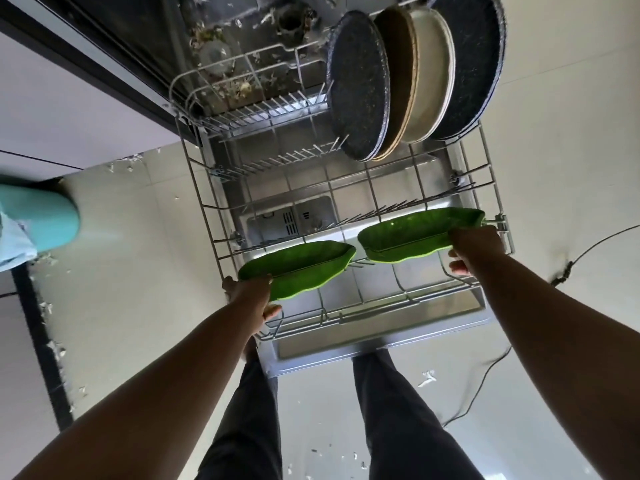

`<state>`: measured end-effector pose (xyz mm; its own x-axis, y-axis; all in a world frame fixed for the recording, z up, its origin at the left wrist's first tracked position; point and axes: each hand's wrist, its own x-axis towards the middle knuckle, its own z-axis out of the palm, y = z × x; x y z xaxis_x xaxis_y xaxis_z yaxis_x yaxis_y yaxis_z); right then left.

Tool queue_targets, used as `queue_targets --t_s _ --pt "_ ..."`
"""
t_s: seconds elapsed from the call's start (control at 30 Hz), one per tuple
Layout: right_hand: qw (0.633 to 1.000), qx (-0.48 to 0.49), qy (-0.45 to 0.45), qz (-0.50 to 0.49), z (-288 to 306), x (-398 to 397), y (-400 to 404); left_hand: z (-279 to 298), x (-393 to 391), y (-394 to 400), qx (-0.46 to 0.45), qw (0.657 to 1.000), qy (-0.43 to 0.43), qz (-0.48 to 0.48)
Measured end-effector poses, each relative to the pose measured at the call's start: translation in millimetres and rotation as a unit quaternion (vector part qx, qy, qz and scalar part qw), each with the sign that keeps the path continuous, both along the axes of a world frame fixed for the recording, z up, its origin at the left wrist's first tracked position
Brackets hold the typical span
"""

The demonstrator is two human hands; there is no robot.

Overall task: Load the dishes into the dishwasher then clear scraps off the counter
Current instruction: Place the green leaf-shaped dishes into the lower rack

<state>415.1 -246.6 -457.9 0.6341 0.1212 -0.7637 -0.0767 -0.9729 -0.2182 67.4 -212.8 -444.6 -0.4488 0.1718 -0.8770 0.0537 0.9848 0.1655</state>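
Hands were both busy here, each one gripping a green leaf-shaped dish over the pulled-out lower rack (pixel 349 188) of the dishwasher. Left hand (pixel 250 295) had its fingers curled around the near end of the left leaf dish (pixel 301 268), thumb under the edge at about 6 o'clock of the rack, and that dish sat tilted over the front left tines. Right hand (pixel 475 247) was wrapped round the right end of the right leaf dish (pixel 415 237), out at roughly 3 o'clock of the rack near the side wire; the dish was on a slant too, and I couldn't tell whether it was actually resting on the tines or just held above them. The two green dishes were just beside each other, tips nearly meeting in the middle, not touching as far as I could see. Up at 12 to 1 o'clock, four plates stood on edge in the rack: a dark speckled plate (pixel 358 88), a brown plate (pixel 398 81), a cream plate (pixel 431 74) and a bigger dark speckled plate (pixel 467 64), packed close. The open dishwasher door (pixel 381 337) lay flat under the rack. White scraps (pixel 426 377) were scattered on the pale floor around the person's dark trouser legs, and a black cable (pixel 485 382) trailed off at 4 o'clock.
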Motion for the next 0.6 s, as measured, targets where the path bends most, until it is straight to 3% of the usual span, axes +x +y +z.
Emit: queue_targets --t_s 0.17,0.33,0.4,0.5,0.6 --pt "0.998 -0.032 -0.05 0.035 16.2 -23.7 1.6 11.1 -6.5 11.5 -0.025 0.998 -0.033 0.036" --pt "0.967 -0.037 -0.136 0.213 50.2 -62.7 -3.2 42.6 -20.0 19.2 -0.043 0.996 -0.079 -0.004" --pt "0.929 -0.045 -0.141 0.338 72.2 -82.9 -7.5 66.7 -21.8 18.1 -0.026 0.994 -0.103 -0.038" --pt "0.857 -0.013 -0.154 0.492 117.4 -112.4 -15.0 120.5 -26.6 16.6 0.061 0.977 -0.103 -0.177" --pt "0.773 0.034 -0.154 0.615 157.4 -137.3 -18.5 179.8 -35.1 9.1 0.119 0.91 -0.056 -0.392"
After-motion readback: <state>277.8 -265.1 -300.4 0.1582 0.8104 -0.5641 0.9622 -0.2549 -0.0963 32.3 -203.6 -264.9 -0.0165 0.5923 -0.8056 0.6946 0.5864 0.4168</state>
